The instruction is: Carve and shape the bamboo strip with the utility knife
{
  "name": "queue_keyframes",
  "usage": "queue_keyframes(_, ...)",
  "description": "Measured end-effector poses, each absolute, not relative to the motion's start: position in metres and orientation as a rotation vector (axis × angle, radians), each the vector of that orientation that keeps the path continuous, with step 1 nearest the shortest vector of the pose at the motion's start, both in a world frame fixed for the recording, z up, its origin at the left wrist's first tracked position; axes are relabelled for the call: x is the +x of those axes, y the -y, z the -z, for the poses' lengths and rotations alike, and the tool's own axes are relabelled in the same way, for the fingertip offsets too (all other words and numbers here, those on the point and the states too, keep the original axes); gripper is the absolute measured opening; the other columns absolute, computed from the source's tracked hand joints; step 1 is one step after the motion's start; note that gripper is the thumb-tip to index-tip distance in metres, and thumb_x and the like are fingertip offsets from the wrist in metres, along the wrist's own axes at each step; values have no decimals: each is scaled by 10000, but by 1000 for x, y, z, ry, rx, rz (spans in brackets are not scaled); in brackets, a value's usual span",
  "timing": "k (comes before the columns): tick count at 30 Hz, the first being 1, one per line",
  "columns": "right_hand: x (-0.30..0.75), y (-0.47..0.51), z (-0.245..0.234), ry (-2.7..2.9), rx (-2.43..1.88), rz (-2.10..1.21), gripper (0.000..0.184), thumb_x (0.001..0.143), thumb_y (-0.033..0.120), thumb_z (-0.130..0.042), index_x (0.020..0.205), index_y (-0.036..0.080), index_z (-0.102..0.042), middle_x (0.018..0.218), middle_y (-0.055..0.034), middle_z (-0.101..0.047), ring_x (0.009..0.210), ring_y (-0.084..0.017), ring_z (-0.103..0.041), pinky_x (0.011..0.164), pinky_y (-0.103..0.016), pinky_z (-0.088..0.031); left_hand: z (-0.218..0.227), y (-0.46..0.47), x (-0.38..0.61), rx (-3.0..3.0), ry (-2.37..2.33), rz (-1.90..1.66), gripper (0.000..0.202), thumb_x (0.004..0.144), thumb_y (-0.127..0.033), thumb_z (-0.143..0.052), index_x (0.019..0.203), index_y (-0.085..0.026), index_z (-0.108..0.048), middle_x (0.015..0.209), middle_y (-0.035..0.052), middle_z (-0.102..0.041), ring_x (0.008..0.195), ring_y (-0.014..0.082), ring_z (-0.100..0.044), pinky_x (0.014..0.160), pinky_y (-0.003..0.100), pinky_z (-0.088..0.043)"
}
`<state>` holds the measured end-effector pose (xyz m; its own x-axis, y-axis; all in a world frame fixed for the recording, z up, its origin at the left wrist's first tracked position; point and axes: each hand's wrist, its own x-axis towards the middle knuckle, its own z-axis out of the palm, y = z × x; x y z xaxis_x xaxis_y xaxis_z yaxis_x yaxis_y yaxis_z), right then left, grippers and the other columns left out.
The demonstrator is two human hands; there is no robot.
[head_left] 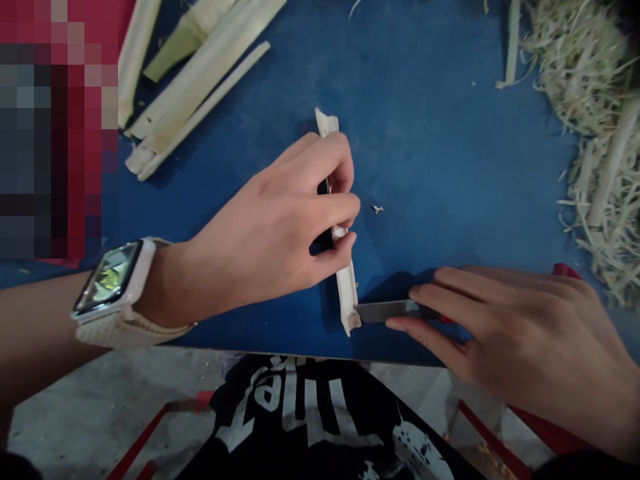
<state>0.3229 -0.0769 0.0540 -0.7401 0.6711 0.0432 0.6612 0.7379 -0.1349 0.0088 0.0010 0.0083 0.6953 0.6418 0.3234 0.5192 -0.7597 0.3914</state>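
A pale, trough-shaped strip of split plant stalk (349,293) lies on the blue tabletop, running away from me. My left hand (300,207) is closed over its middle, with the fingers curled round its right edge and hiding part of it. A watch sits on that wrist. In my right hand (505,333) is a utility knife (383,311), gripped near the blade between thumb and fingers. The blade's tip touches the right edge of the strip near its close end. Most of the knife's handle is hidden by the hand.
Several longer split stalks (200,87) lie at the far left of the blue table (440,133). A heap of thin pale shavings (585,87) covers the right side. One small scrap (378,210) rests right of my left hand. The table's near edge runs just before my body.
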Motion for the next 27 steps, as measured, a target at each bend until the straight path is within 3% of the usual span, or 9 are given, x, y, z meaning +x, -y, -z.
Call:
queue_keyframes(4,324,77,-52,2831,-1089,-134,518,1378,452,-621,934,238,-778,836,-10,-799,645,-153,-662,617,-369,-422,-6,-1,11,2646,-934,-664,361,1295,-210,-627,950,-266,-716,1279,101,-814,1155,266,-825,984,446,-736)
queue_keyframes(10,322,74,-54,2848,-1032,-54,423,1300,377,-793,909,216,-803,864,-7,-792,652,-127,-639,635,-357,-477,-5,-1,11,2634,-931,-661,376,1285,-205,-621,933,-277,-733,1271,110,-822,1135,293,-815,937,514,-755)
queue_keyframes(14,339,59,-50,2813,-1154,169,392,1252,374,-859,910,215,-753,781,-15,-699,605,-136,-548,534,-363,-327,-6,-1,10,2633,-927,-655,356,1270,-192,-634,939,-269,-738,1282,114,-837,1155,300,-812,962,517,-759)
queue_keyframes(18,360,39,-45,2823,-1162,209,274,1243,380,-868,1038,225,-774,880,-42,-800,685,-180,-660,562,-361,-379,-7,-2,12,2629,-892,-636,352,1301,-200,-567,1004,-236,-753,1286,114,-845,1117,272,-823,993,476,-745)
queue_keyframes(21,359,36,-45,2832,-1002,183,193,1230,337,-893,1106,240,-780,925,-30,-828,743,-175,-718,598,-343,-431,-8,-3,13,2565,-875,-640,408,1309,-125,-449,1165,-218,-819,1361,112,-880,1148,265,-860,1024,471,-743)
queue_keyframes(24,349,41,-43,2794,-974,22,242,1312,433,-781,1167,240,-794,948,-19,-828,749,-165,-726,657,-346,-476,-14,-7,9,2600,-869,-667,492,1269,-45,-370,1305,-224,-827,1421,99,-889,1213,261,-873,1068,479,-720)
queue_keyframes(27,343,46,-39,2748,-1000,-87,273,1332,485,-736,1243,232,-786,1027,-42,-848,811,-195,-775,698,-370,-514,-20,-14,2,2687,-1068,-672,308,1247,-101,-485,1347,-219,-751,1460,107,-843,1273,282,-825,1117,489,-684)
